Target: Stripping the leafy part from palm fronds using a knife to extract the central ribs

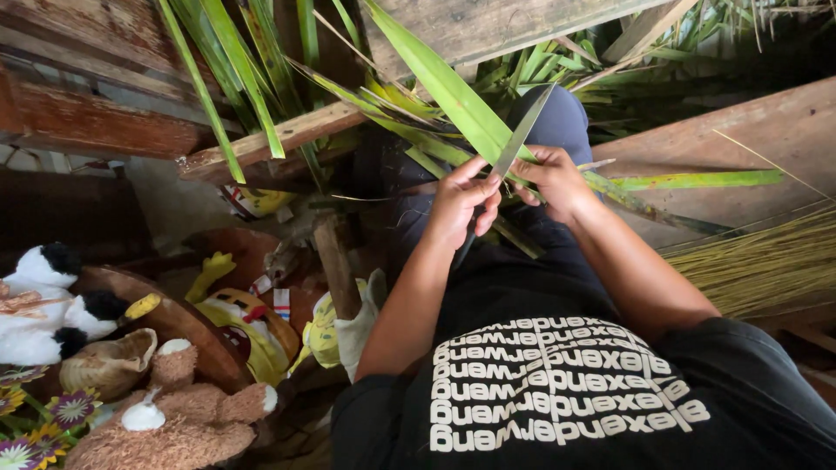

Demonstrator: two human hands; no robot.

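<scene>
Over the person's lap, seen from the head camera, both bare hands meet on a long green palm leaf (453,96) that slants from the top of the picture down toward the knees. Left hand (463,209) is curled around the lower part of the leaf, fingers folded and thumb pressed on top, so it is closed on it. Right hand (557,181) pinches the same leaf just beside the left one, fingers bent tight against a thin grey-green strip (522,135) that stands up from the leaf between the two hands. More loose green palm leaves (244,70) hang over a weathered wooden beam (279,139) above the hands. Near the right edge a bundle of thin yellow leaf ribs (766,261) lies on a wooden plank (766,130). Toward the lower left corner sit a brown woven-fibre toy animal (174,418), a black-and-white plush toy (43,296) and a yellow plush toy (244,322), well apart from the hands.
</scene>
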